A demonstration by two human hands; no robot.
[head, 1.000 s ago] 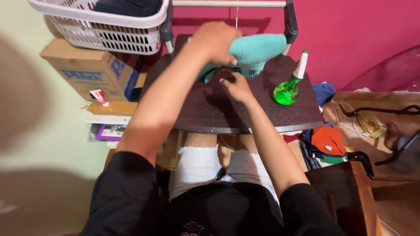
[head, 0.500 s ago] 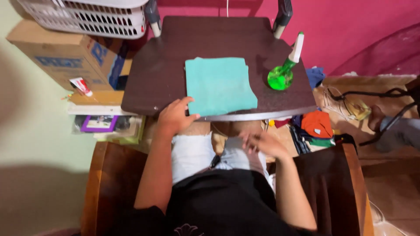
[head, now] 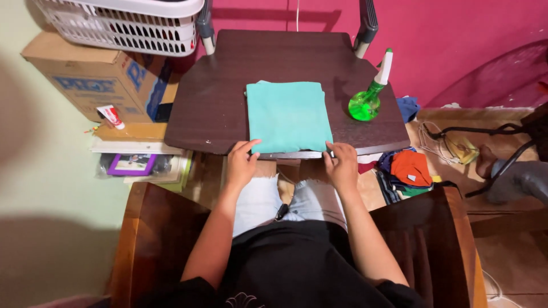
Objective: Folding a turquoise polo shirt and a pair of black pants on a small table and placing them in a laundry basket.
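A folded teal cloth (head: 287, 116) lies flat on the dark brown table (head: 208, 108), its near edge at the table's front edge. My left hand (head: 242, 164) rests at the cloth's near left corner, fingertips touching it. At the near right corner my right hand (head: 342, 163) touches the cloth the same way. Whether the fingers pinch the cloth or only rest on it is unclear. A green spray bottle (head: 369, 97) with a white nozzle stands to the right of the cloth.
A white laundry basket (head: 120, 23) sits on a cardboard box (head: 91, 80) at the back left. Folded clothes (head: 408, 168) lie on the floor to the right, beside cables and a dark chair frame. I sit in a wooden chair (head: 151, 228). A magenta wall is behind.
A second ago both hands reached far over the table handling the teal cloth. The cloth now lies folded and flat, and both hands have drawn back to its near corners.
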